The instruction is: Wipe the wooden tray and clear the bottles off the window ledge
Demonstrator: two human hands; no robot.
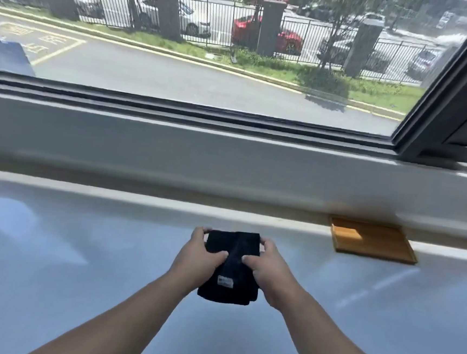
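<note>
A folded black cloth [231, 264] with a small grey label is held between both hands over a glossy white surface. My left hand [197, 258] grips its left edge, thumb on top. My right hand [268, 270] grips its right edge the same way. A flat wooden tray [373, 241] lies to the right of my hands, against the base of the window ledge [172, 149]. It has nothing on it. No bottles are in view on the ledge.
The white surface [78, 262] stretches wide on both sides of my arms. Behind the ledge is a large window [208, 61] with a dark frame [446, 91] slanting at the right. Outside are a road, a fence and parked cars.
</note>
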